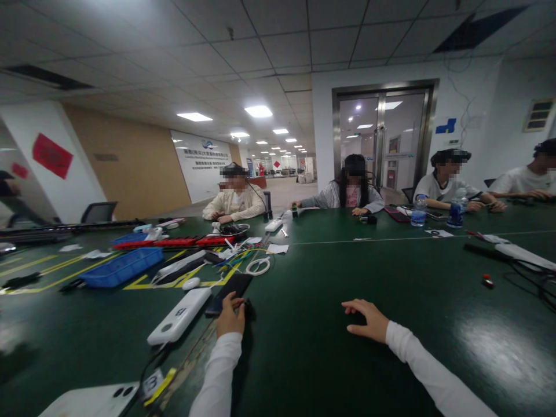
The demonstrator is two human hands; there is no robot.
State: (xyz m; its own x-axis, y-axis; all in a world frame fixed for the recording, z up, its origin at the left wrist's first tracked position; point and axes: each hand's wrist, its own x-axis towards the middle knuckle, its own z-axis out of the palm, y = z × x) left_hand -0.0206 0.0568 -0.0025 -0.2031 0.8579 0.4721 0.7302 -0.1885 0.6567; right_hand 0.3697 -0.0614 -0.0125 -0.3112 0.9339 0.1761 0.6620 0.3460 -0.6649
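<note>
My left hand (231, 315) is low over the green table, its fingers curled in a pinch. At its fingertips is a small black object (249, 309), too dark to name. Partly behind that hand lies a flat black slab like a phone (228, 292), and to its left is a white power bank (180, 315) with a cable at its near end. My right hand (368, 321) hovers over the table to the right, fingers spread and thumb apart, holding nothing.
A blue tray (124, 267), a coiled white cable (258, 266) and loose wires lie at left. A white phone (93, 401) is at the near left edge. Several people sit across the table. Bottles (419, 211) and a small red object (487, 281) are at right.
</note>
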